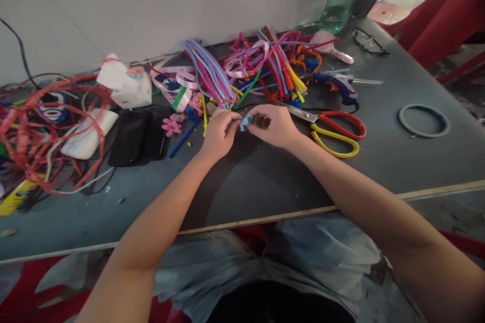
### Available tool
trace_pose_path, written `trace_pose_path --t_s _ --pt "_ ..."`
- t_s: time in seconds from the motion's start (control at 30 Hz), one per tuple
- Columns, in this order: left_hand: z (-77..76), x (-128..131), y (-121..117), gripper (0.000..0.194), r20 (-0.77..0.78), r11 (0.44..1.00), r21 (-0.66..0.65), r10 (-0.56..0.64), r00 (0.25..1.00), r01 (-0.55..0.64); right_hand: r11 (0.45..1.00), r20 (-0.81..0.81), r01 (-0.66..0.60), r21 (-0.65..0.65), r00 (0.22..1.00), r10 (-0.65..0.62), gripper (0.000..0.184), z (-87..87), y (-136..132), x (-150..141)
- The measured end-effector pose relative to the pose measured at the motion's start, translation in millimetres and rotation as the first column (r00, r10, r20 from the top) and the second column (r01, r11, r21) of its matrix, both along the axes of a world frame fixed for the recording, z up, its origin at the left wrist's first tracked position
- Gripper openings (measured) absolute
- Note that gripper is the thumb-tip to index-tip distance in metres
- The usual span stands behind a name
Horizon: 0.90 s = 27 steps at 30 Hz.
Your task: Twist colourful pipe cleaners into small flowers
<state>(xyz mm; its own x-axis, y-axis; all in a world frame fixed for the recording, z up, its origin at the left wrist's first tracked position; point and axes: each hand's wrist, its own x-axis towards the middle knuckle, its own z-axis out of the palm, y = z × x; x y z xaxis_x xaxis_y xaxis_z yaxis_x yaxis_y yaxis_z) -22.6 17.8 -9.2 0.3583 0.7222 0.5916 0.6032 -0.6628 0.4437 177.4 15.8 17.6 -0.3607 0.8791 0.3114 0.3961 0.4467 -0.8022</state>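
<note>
My left hand (219, 132) and my right hand (276, 125) meet over the middle of the dark grey table (265, 181). Both pinch a small light-blue flower-shaped piece (245, 121) between their fingertips. Just behind the hands lies a heap of coloured foam-like strips (242, 68) in blue, purple, pink, red and yellow. A finished pink flower piece (172, 124) lies on the table to the left of my left hand.
Red-and-yellow scissors (333, 128) lie right of my right hand, a blue glue gun (339, 86) behind them. A grey ring (423, 120) and glasses (369, 41) sit far right. A black pouch (138, 137), white boxes and tangled red cord (41, 131) fill the left.
</note>
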Motion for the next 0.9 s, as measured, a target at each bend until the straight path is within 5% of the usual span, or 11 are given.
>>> trace_pose_path --t_s 0.13,0.27,0.37,0.57,0.8,0.9 --pt "1.8 0.0 -1.7 0.027 0.005 0.994 0.075 0.075 0.997 -0.075 0.997 0.073 0.013 0.080 0.997 -0.019 0.010 1.9 -1.2 -1.3" --pt "1.3 -0.8 -5.2 0.027 0.056 0.943 0.216 0.248 0.967 -0.254 0.973 -0.224 -0.012 -0.231 0.974 -0.041 0.021 0.5 0.0 -5.7" --pt "0.7 0.1 -8.0 0.024 0.030 0.949 0.227 0.216 0.976 -0.217 0.892 -0.381 -0.119 -0.436 0.922 -0.064 0.032 0.1 -0.4 -7.3" --pt "-2.4 0.1 -7.1 0.023 0.048 0.975 0.177 0.127 0.991 -0.133 0.801 -0.431 -0.239 -0.549 0.902 -0.026 0.041 2.1 -2.5 -8.1" --pt "-6.3 -0.1 -3.9 0.027 0.168 0.999 0.012 0.044 0.985 -0.047 0.886 -0.366 -0.194 -0.420 0.930 0.030 0.047 0.4 -3.5 -8.4" --pt "-4.8 1.0 -6.2 0.026 0.166 0.990 0.039 0.130 0.978 -0.138 0.939 -0.336 -0.091 -0.330 0.942 -0.027 0.048 -1.4 -4.4 -9.5"
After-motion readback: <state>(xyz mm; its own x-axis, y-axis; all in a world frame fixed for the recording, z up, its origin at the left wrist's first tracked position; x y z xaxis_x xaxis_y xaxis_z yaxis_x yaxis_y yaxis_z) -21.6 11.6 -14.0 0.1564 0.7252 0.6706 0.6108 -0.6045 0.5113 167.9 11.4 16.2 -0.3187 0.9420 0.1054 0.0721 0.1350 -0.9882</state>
